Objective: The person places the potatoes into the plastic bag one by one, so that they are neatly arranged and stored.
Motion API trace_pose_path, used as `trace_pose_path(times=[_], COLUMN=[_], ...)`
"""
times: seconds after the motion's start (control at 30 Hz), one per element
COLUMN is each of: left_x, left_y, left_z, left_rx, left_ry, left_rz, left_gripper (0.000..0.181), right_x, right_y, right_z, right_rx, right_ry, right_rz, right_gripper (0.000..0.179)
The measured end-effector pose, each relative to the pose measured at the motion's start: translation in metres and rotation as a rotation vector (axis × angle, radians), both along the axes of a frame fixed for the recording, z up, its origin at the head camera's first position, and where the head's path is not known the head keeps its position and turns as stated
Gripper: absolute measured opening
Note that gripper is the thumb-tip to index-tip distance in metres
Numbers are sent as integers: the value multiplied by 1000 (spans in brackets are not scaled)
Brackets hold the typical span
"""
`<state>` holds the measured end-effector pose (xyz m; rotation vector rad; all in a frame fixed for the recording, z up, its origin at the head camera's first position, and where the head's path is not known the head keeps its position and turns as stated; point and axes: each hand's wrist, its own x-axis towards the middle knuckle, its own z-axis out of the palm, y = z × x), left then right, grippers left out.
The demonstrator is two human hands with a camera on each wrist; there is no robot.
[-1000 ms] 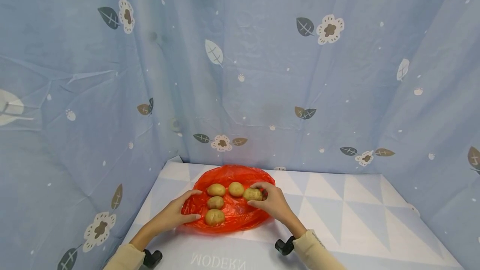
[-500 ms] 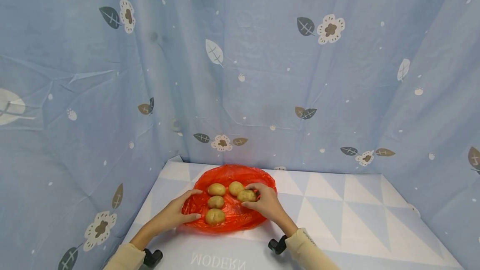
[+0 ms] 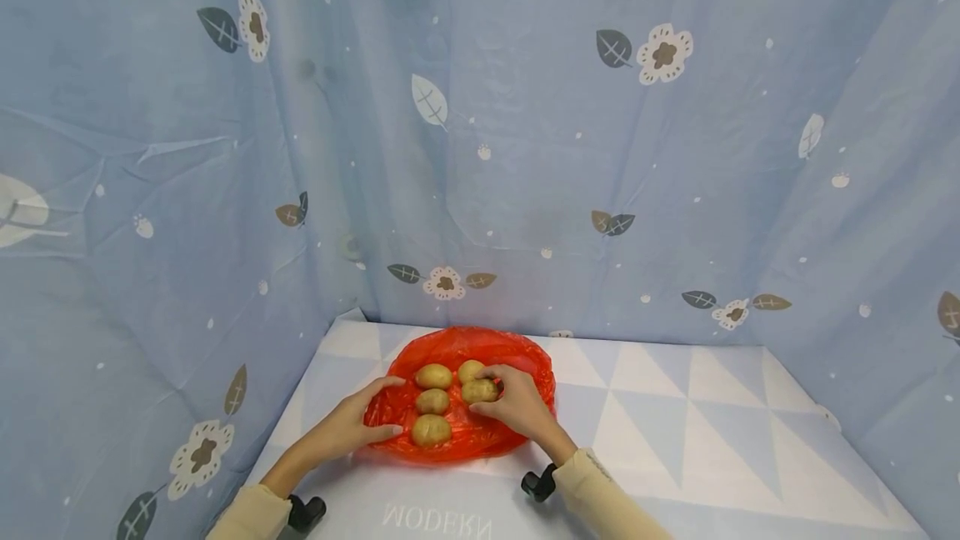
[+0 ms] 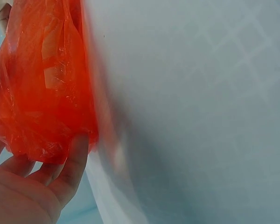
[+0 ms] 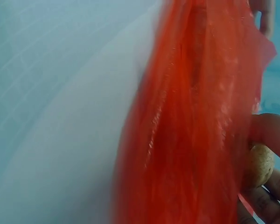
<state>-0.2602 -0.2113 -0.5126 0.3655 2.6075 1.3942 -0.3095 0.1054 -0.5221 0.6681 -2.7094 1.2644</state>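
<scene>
A red plastic bag (image 3: 517,348) lies spread wide on the table, its rim forming a rough oval. At its left end, my left hand (image 3: 352,425) holds the side, thumb in front and fingers behind; the left wrist view shows the thumb (image 4: 76,161) against the thin plastic. My right hand (image 3: 521,402) reaches over the bag's right part and grips a potato (image 3: 479,391) between thumb and fingers. Just behind that one is another potato (image 3: 470,371), partly covered by it. A column of potatoes stands left of them: back (image 3: 433,376), middle (image 3: 432,401), front (image 3: 431,431).
The table is covered by a white and pale blue cloth (image 3: 645,440) with triangles and mirrored lettering at the front. A blue floral curtain (image 3: 525,148) hangs behind and at both sides. Black wrist cameras (image 3: 306,515) sit on both wrists.
My right hand has moved left with its potato, from the bag's right side to just in front of the back potato. The left hand stays at the bag's left end.
</scene>
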Motion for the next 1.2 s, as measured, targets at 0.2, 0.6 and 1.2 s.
trace_pose_path(times=[0.2, 0.6, 1.2], left_x=[1, 2, 1], left_y=[-1, 0, 0], left_z=[1, 2, 0], left_rx=[5, 1, -9], left_ry=[7, 12, 11], left_rz=[-7, -19, -3], left_gripper=[70, 71, 71], right_x=[-2, -5, -2], right_y=[-9, -17, -20], right_z=[-5, -13, -16], right_rx=[2, 22, 35], right_ry=[-15, -23, -10], right_rz=[15, -4, -43], right_gripper=[43, 44, 47])
